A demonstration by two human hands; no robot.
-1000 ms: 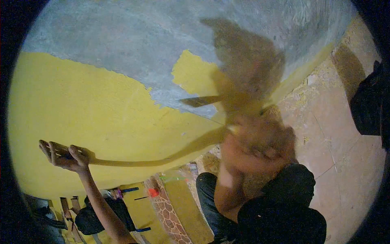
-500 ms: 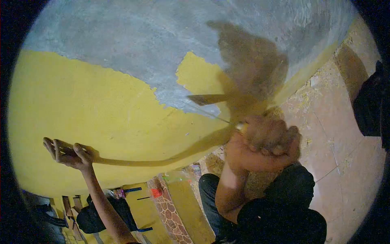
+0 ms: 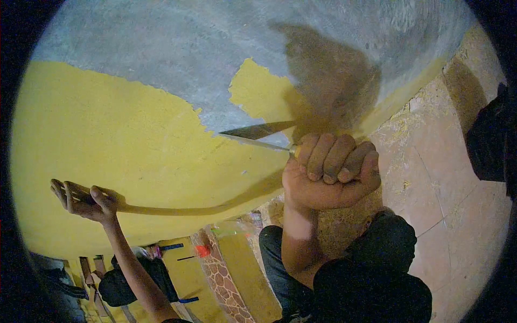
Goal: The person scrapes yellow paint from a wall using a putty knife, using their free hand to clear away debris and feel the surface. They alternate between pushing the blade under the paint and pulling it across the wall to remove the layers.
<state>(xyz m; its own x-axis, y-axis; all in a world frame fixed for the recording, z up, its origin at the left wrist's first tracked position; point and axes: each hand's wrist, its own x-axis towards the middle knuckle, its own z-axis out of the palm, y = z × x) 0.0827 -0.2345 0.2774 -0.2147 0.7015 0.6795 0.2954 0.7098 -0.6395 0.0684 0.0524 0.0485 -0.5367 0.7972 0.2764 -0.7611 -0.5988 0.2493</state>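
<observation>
My right hand (image 3: 334, 169) is closed in a fist around the handle of a metal scraper (image 3: 258, 142), its thin blade pointing left. The blade's tip meets the wall at the ragged border between yellow paint (image 3: 107, 140) and bare grey surface (image 3: 145, 37). A patch of yellow (image 3: 258, 89) stands within the grey above the blade. Over on the left, my left hand (image 3: 86, 202) rests against the yellow wall, its fingers apart and slightly curled, holding nothing. Shadows of hand and blade fall on the wall.
Yellow flakes (image 3: 406, 126) lie on the tiled floor (image 3: 436, 215) along the wall's foot. At the lower left are a dark bag (image 3: 145, 280), a patterned strip (image 3: 221, 280) and a red item (image 3: 202, 250). A dark object (image 3: 490, 134) sits at the right edge.
My right hand has moved left with the scraper, and its blade now reaches further left along the paint border. My left hand has barely shifted.
</observation>
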